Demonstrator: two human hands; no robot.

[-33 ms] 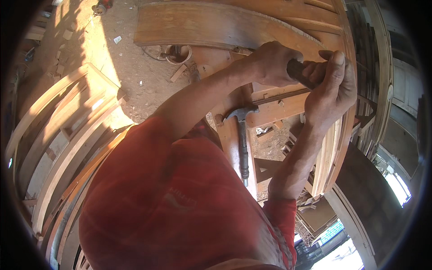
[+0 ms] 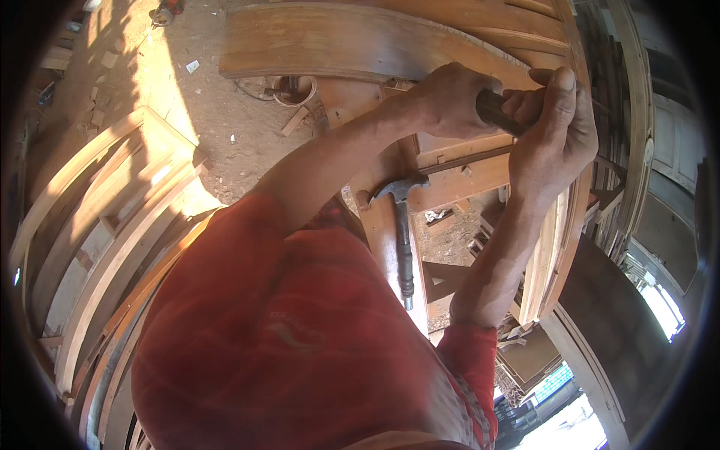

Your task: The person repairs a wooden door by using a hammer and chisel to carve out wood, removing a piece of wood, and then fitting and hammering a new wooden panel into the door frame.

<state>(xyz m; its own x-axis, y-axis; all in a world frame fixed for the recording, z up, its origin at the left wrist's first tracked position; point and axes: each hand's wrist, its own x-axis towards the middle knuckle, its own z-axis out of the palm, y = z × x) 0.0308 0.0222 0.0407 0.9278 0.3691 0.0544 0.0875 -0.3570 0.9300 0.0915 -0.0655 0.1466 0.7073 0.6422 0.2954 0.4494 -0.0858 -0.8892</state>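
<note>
My left hand (image 2: pixel 459 101) is closed beside the end of a dark, rounded handle (image 2: pixel 496 111). Fingers of my right hand (image 2: pixel 556 139) curl around that handle from the other side, the thumb sticking up. What the handle belongs to is hidden by my hands, so its kind does not show. Both hands are over a curved wooden frame (image 2: pixel 330 41) with a brown, grained surface. Nearer to me, a claw hammer (image 2: pixel 404 240) rests on a wooden board (image 2: pixel 375 225), its head away from me and touched by neither hand.
On the sandy ground at the far left of the frame stands a small bucket (image 2: pixel 306 91) with something dark in it. A curved slatted wooden piece (image 2: pixel 79 217) fills the left side. Timber pieces (image 2: pixel 634 135) and dark panels (image 2: pixel 607 322) stand along the right.
The view has shifted very slightly. Both hands keep the same grip, with only a tiny movement of the right hand.
</note>
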